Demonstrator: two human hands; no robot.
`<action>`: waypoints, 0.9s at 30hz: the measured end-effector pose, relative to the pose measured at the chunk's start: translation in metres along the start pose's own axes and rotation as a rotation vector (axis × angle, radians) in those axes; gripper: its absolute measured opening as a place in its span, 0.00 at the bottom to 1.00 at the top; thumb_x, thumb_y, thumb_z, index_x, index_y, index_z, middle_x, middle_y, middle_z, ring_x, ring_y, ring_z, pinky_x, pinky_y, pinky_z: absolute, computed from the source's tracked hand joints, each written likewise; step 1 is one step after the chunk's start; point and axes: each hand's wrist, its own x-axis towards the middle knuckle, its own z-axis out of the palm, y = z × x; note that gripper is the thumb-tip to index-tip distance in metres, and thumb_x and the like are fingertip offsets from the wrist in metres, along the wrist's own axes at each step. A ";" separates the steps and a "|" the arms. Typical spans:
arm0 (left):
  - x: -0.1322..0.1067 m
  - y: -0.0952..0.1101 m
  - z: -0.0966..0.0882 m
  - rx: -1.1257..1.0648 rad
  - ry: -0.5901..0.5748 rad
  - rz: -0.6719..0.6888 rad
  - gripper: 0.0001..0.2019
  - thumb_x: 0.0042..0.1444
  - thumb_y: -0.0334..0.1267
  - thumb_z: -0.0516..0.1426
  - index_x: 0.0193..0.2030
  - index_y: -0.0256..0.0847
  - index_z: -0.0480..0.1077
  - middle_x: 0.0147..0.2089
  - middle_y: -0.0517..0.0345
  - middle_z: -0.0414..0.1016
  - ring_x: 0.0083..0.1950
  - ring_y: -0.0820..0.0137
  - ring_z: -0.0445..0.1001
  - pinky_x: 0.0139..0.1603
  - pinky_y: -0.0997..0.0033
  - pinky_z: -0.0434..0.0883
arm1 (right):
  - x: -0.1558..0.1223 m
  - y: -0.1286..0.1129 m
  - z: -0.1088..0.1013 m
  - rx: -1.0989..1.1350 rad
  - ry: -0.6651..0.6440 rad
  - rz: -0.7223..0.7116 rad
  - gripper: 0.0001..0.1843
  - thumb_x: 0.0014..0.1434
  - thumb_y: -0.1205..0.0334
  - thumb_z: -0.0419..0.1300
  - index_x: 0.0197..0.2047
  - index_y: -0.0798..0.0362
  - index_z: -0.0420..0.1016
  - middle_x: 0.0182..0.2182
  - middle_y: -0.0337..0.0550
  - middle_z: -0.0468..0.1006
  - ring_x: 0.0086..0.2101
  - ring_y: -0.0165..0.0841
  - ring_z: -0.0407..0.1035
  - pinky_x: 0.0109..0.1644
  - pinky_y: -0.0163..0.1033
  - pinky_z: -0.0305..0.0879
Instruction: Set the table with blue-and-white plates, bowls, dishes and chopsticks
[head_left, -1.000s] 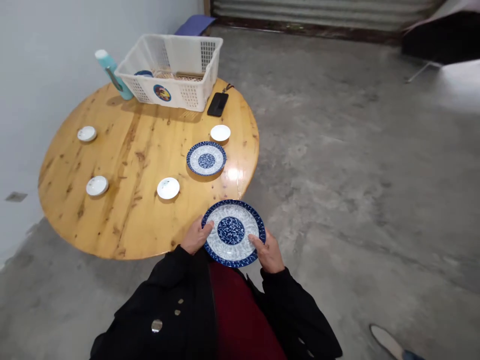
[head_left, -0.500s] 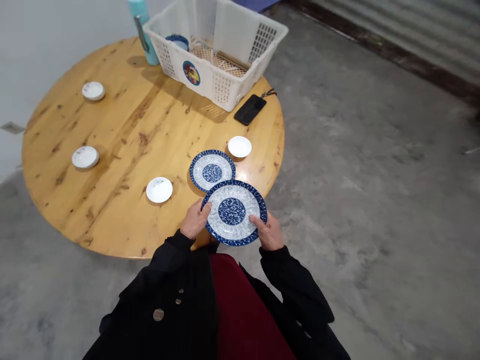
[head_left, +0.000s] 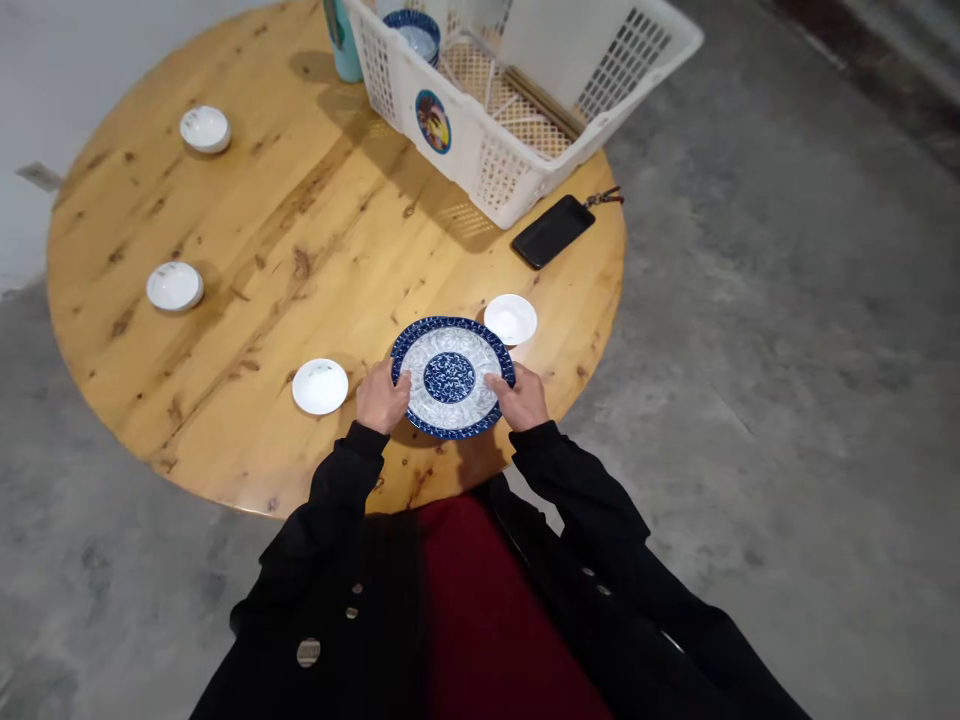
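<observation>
A blue-and-white patterned plate is gripped at both sides over the near edge of the round table. My left hand is closed on its left rim, thumb on top. My right hand is closed on the right rim, its thumb also on the upper face. The second patterned plate is hidden beneath the held one, apart from perhaps a sliver of rim at the back; whether the two touch I cannot tell. A white bowl stands just behind and right of the plate, and another white bowl lies left of my left hand.
On the round wooden table are two more white bowls, one at the left and one at the far left. A white plastic basket holds blue-rimmed dishes and sticks. Close by are a black phone and a turquoise bottle.
Both hands have carried the plate forward and slightly left, over the plate on the table, which it now covers. The camera view has shifted, so the basket and phone appear larger.
</observation>
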 end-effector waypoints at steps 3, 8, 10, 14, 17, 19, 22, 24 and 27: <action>0.005 0.001 0.000 0.078 -0.016 -0.059 0.13 0.65 0.39 0.50 0.49 0.37 0.72 0.51 0.42 0.77 0.56 0.54 0.74 0.56 0.59 0.69 | 0.010 -0.007 0.004 -0.050 -0.022 0.042 0.18 0.51 0.47 0.57 0.35 0.54 0.74 0.32 0.47 0.79 0.35 0.43 0.71 0.43 0.46 0.68; 0.011 0.007 0.005 0.162 -0.024 -0.155 0.16 0.65 0.38 0.50 0.55 0.35 0.70 0.54 0.38 0.75 0.60 0.51 0.72 0.58 0.57 0.69 | 0.020 -0.015 0.001 -0.244 -0.115 0.020 0.17 0.53 0.49 0.58 0.37 0.53 0.76 0.33 0.49 0.80 0.36 0.45 0.72 0.43 0.46 0.67; 0.012 0.009 0.007 0.179 -0.021 -0.197 0.17 0.65 0.39 0.50 0.57 0.35 0.69 0.55 0.38 0.74 0.60 0.50 0.72 0.57 0.56 0.69 | 0.024 -0.016 -0.001 -0.327 -0.139 0.005 0.15 0.54 0.51 0.58 0.37 0.53 0.77 0.34 0.50 0.80 0.38 0.47 0.73 0.44 0.46 0.67; 0.011 0.012 0.012 0.192 0.003 -0.242 0.20 0.65 0.40 0.51 0.62 0.37 0.66 0.55 0.38 0.73 0.59 0.50 0.73 0.55 0.56 0.70 | 0.028 -0.019 -0.002 -0.465 -0.178 -0.035 0.16 0.57 0.52 0.57 0.41 0.55 0.75 0.39 0.57 0.80 0.41 0.51 0.73 0.44 0.48 0.67; 0.010 0.014 0.015 0.204 0.032 -0.252 0.22 0.65 0.39 0.51 0.64 0.38 0.65 0.55 0.39 0.73 0.57 0.49 0.74 0.54 0.56 0.70 | 0.029 -0.018 -0.001 -0.501 -0.201 -0.086 0.19 0.59 0.54 0.56 0.47 0.58 0.73 0.43 0.60 0.79 0.44 0.52 0.72 0.46 0.51 0.67; 0.010 0.014 0.017 0.204 0.050 -0.254 0.23 0.65 0.39 0.52 0.65 0.38 0.64 0.55 0.39 0.73 0.57 0.50 0.74 0.54 0.57 0.70 | 0.030 -0.015 -0.001 -0.485 -0.199 -0.129 0.21 0.59 0.55 0.56 0.52 0.58 0.71 0.45 0.60 0.78 0.45 0.52 0.71 0.48 0.52 0.67; 0.011 0.015 0.019 0.202 0.072 -0.251 0.24 0.64 0.38 0.52 0.66 0.39 0.64 0.54 0.40 0.72 0.57 0.50 0.74 0.55 0.57 0.70 | 0.033 -0.011 0.000 -0.472 -0.194 -0.164 0.23 0.60 0.55 0.56 0.55 0.57 0.69 0.46 0.60 0.76 0.47 0.52 0.70 0.50 0.53 0.67; 0.012 0.015 0.021 0.200 0.082 -0.252 0.24 0.64 0.38 0.53 0.67 0.38 0.64 0.54 0.39 0.72 0.57 0.50 0.74 0.55 0.57 0.70 | 0.035 -0.009 0.000 -0.481 -0.209 -0.166 0.24 0.60 0.54 0.56 0.56 0.57 0.69 0.47 0.60 0.76 0.49 0.53 0.69 0.51 0.53 0.67; 0.014 0.014 0.022 0.194 0.096 -0.252 0.25 0.64 0.38 0.53 0.67 0.38 0.65 0.53 0.39 0.72 0.57 0.50 0.73 0.56 0.56 0.70 | 0.036 -0.007 0.000 -0.490 -0.207 -0.163 0.26 0.60 0.54 0.56 0.58 0.58 0.68 0.47 0.60 0.76 0.50 0.53 0.68 0.51 0.54 0.67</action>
